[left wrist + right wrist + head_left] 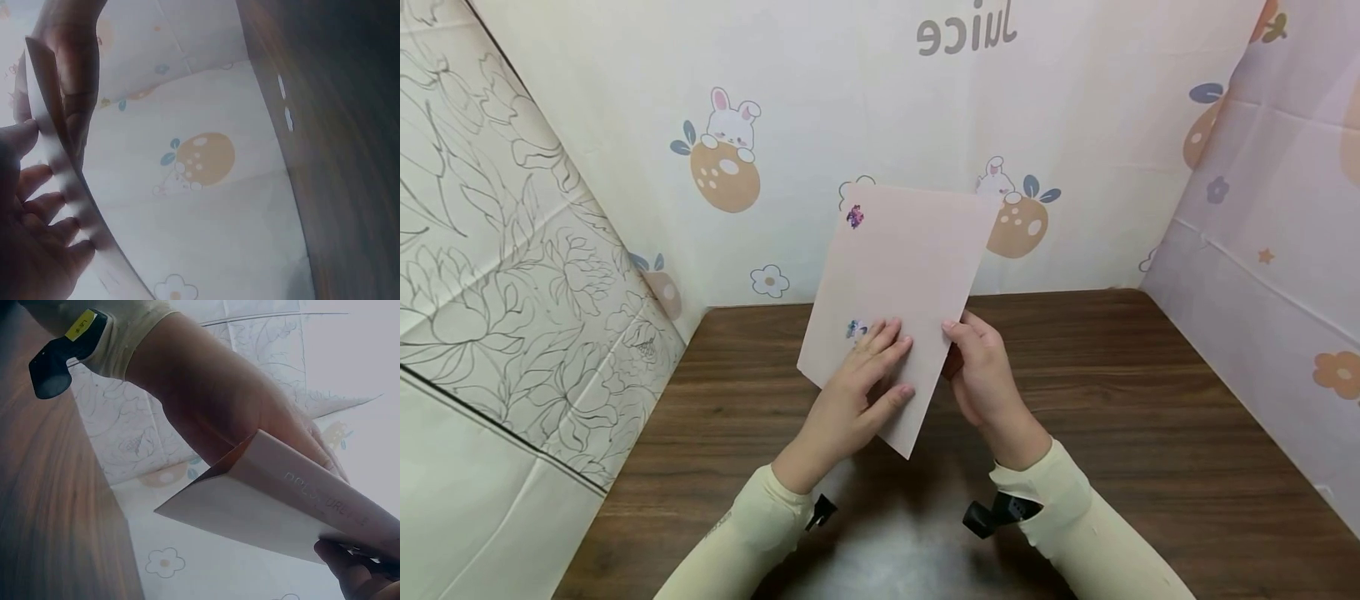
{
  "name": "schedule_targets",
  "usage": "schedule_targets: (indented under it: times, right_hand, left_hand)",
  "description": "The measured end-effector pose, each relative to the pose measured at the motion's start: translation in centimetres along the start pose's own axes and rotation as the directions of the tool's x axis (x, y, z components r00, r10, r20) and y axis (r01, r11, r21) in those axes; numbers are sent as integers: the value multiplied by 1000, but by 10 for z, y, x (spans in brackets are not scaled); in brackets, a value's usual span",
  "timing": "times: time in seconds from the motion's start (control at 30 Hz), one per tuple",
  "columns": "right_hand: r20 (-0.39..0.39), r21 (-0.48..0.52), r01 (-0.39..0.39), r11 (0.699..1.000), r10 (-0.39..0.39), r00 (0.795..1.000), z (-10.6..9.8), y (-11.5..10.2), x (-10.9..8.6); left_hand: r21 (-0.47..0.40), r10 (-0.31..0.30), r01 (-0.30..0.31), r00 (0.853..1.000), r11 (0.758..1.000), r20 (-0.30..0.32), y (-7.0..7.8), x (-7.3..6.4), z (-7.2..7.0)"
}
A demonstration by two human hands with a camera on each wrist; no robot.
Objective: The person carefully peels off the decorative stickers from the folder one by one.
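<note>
A pale pink folder (917, 258) is held up at a tilt above the table. Small purple and blue flower-like decorations (855, 217) run down its left side. My left hand (857, 383) lies over the folder's lower part, fingers extended and tips touching the surface. At the right edge, my right hand (988, 375) grips it, thumb in front and the other fingers behind, mostly hidden. The left wrist view shows the folder (69, 169) nearly edge-on, bowed slightly. Raised lettering runs along the folder's narrow spine (300, 487) in the right wrist view.
A dark wood table (1097, 433) spreads beneath both hands. Behind it hangs a cloth backdrop (865, 100) printed with rabbits and oranges; a floral-patterned sheet (512, 275) closes the left side. Black wrist mounts (996, 512) stick out below the sleeves.
</note>
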State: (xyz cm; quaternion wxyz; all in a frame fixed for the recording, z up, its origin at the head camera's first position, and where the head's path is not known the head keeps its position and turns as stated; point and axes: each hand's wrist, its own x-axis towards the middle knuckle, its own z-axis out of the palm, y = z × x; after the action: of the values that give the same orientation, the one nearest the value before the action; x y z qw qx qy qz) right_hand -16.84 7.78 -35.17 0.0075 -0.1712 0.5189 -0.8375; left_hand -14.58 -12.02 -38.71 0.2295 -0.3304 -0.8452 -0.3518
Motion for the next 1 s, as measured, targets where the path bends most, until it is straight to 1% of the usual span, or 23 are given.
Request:
schedule_targets:
  times: [0.2,0.3,0.4,0.6,0.7,0.87,1.0]
  right_hand:
    - [0,-1,-3,1000,3,1000,-4,-4,1]
    - [-12,1,4,1000,-4,1000,-8,-7,2]
    - [-23,-7,19,1000,-20,1000,-12,-12,2]
    - [-25,4,47,999,-46,999,-17,-18,2]
    - [-24,20,54,998,-54,998,-18,-19,2]
    - [-28,44,56,997,-54,998,-18,-19,3]
    - [-45,62,58,996,-55,998,-20,-18,4]
  left_hand:
    - [6,2,-2,999,1000,-34,-7,2,-4]
    - [21,4,-3,999,1000,-47,-10,2,-6]
    - [36,-6,8,998,999,-65,-12,3,-8]
    - [45,-64,69,994,997,-93,-18,3,-13]
    - [45,-91,95,992,994,-89,-20,4,-15]
    - [44,-113,117,991,992,-73,-20,4,-17]
    - [37,-163,166,984,986,-72,-21,5,-20]
